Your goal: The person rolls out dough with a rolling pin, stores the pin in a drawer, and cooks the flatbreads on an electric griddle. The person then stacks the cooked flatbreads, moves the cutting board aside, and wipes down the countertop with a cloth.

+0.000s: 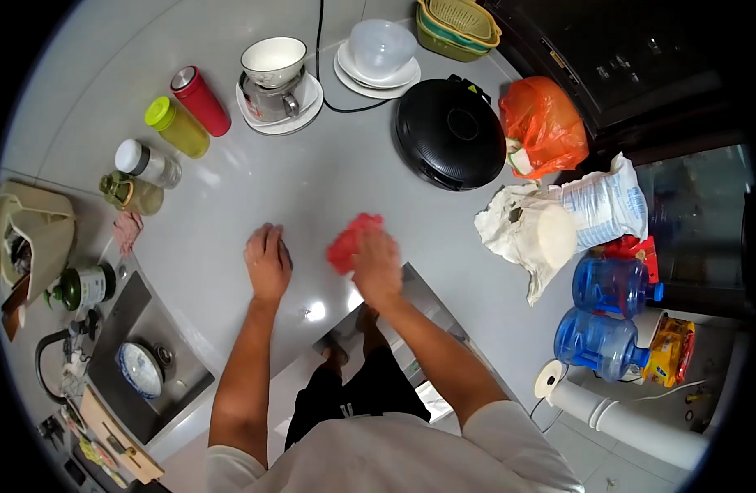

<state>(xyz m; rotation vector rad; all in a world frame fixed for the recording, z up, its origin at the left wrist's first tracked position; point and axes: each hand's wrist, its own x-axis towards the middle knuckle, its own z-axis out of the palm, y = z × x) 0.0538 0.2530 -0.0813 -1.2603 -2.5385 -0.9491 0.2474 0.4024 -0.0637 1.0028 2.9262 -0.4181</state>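
Note:
My right hand presses on a crumpled red cloth on the grey countertop. The hand is slightly blurred, and its fingers lie over the cloth's right side. To the left, my left hand rests on the counter, fingers loosely bent and nothing visible in them. A round black electric pan with its lid closed stands beyond my right hand.
Along the back stand a red flask, several bottles, stacked bowls and plates, and green baskets. An orange bag and an opened white sack lie right. A sink holding a bowl is at left.

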